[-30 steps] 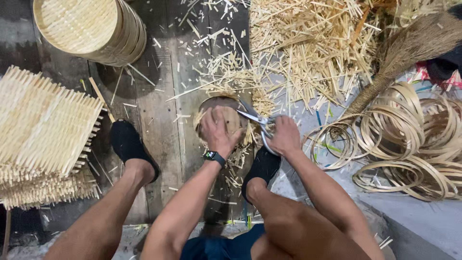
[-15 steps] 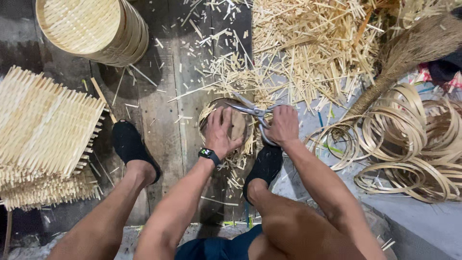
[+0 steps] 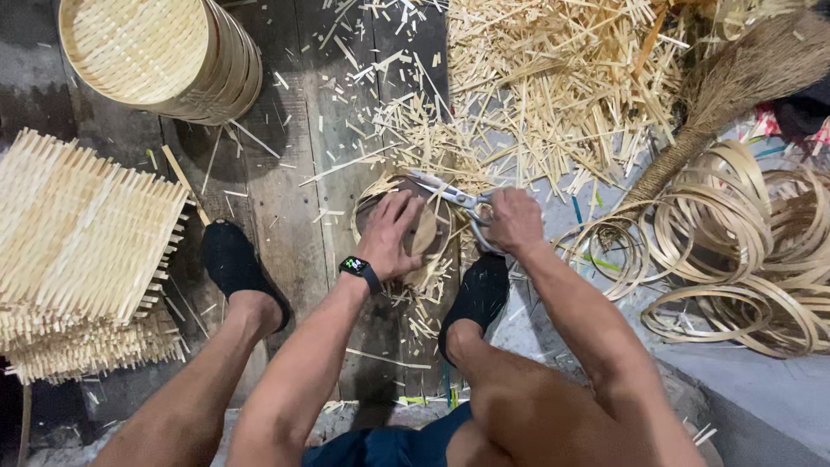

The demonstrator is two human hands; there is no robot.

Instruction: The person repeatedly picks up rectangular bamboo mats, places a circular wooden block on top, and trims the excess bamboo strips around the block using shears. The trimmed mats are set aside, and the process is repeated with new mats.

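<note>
The left hand (image 3: pixel 393 233) lay spread on a round woven piece (image 3: pixel 406 229) on the floor. The right hand (image 3: pixel 512 220) gripped scissors (image 3: pixel 450 197), blades pointing left over the piece's top edge.

one small square screen, dark with coloured specks, on the black watch (image 3: pixel 358 267) beside the round woven mat (image 3: pixel 430 232).

left hand (image 3: pixel 393 233) palm down, fingers spread | right hand (image 3: pixel 512 220) fisted
</note>
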